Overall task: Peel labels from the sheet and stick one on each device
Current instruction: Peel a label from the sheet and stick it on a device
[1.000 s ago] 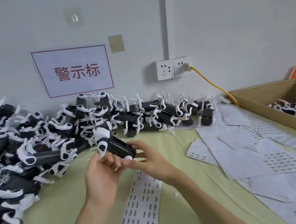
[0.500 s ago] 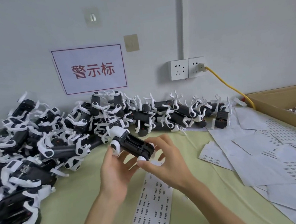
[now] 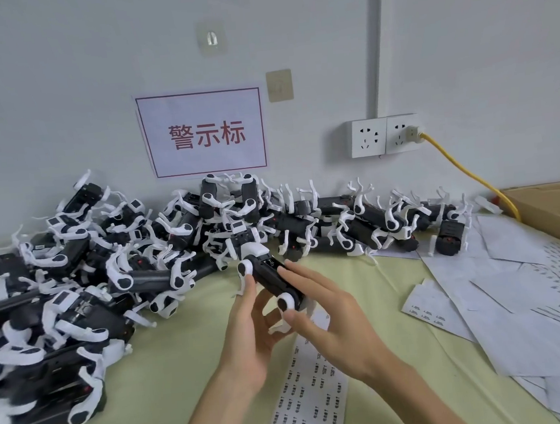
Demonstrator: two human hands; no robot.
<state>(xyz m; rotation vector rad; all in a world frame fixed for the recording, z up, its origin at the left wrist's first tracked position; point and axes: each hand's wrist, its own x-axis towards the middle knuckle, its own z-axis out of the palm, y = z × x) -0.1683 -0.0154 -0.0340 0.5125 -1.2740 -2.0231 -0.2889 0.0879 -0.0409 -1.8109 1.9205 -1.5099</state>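
Note:
A black device with white caps and thin white legs [image 3: 268, 278] is held in the air above the green table. My left hand [image 3: 248, 324] cradles it from below, thumb and fingers curled round its near end. My right hand [image 3: 329, 309] lies over its top and right side, fingers fairly straight along the body and the thumb under the lower white cap. A long label sheet [image 3: 306, 397] lies flat on the table under my wrists. I cannot see a label on the device.
A big heap of the same devices [image 3: 106, 273] fills the left and the back along the wall. Loose label sheets [image 3: 525, 290] cover the right side. A cardboard box [image 3: 551, 206] stands at the far right, a yellow cable [image 3: 466, 173] running past it.
The view has turned left and closer. The device has turned in my hands, and my right fingers now lie along its top instead of holding its end.

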